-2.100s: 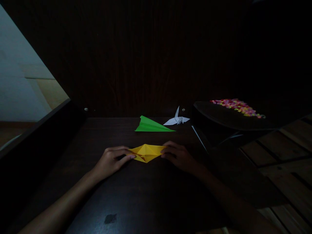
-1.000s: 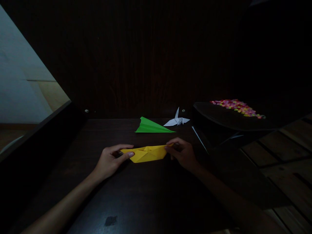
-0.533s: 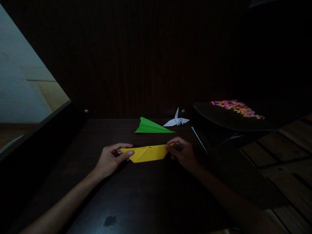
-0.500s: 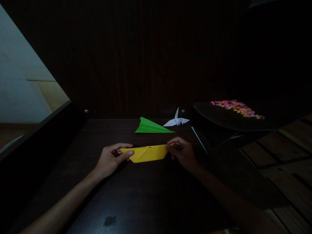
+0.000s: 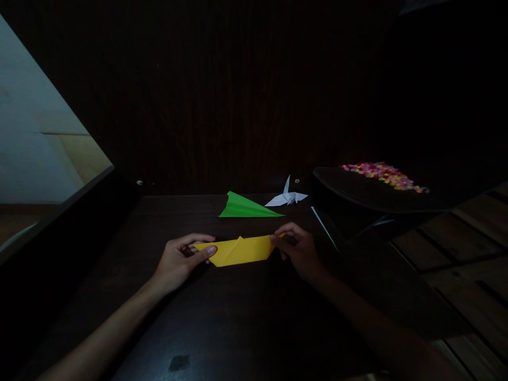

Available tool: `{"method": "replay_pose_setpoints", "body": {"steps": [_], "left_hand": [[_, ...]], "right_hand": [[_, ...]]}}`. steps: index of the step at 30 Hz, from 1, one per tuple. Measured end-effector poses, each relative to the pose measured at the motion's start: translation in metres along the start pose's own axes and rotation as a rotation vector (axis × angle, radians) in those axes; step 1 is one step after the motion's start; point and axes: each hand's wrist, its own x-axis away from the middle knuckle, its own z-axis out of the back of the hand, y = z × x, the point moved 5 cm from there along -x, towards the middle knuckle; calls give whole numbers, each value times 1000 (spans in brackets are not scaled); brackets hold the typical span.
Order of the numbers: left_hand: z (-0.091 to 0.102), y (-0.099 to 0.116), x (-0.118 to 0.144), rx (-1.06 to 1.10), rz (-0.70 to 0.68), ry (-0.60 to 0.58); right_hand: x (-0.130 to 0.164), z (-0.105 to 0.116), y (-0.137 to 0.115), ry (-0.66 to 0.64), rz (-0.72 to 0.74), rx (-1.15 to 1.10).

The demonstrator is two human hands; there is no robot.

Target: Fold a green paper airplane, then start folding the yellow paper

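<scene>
A folded yellow paper boat (image 5: 245, 252) is held out between my two hands, long and low, with a small peak at the middle of its top edge. My left hand (image 5: 183, 257) pinches its left tip, thumb in front and fingers behind. At the other end, my right hand (image 5: 297, 246) grips the right tip between thumb and fingers. Just beyond the boat lies a green paper plane (image 5: 249, 206), its nose pointing right. Touching or close to the plane, a white paper crane (image 5: 287, 198) rests near the back panel.
To the right, a dark curved surface (image 5: 369, 198) carries a heap of small pink, red and yellow pieces (image 5: 384, 175). A thin pale strip (image 5: 324, 228) lies right of my right hand. A dark raised edge (image 5: 59, 209) bounds the tabletop (image 5: 222, 323) on the left.
A small peak now stands above the middle of the yellow boat's top edge, where a dark gap showed before. Both hands keep their grip and have barely moved.
</scene>
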Motion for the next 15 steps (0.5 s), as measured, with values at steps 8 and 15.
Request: {"method": "replay_pose_setpoints", "body": {"steps": [8, 15], "left_hand": [[-2, -4, 0, 133, 65, -27], [-9, -12, 2, 330, 160, -22]], "right_hand": [[0, 2, 9, 20, -44, -97], [0, 0, 12, 67, -136, -233]]}}
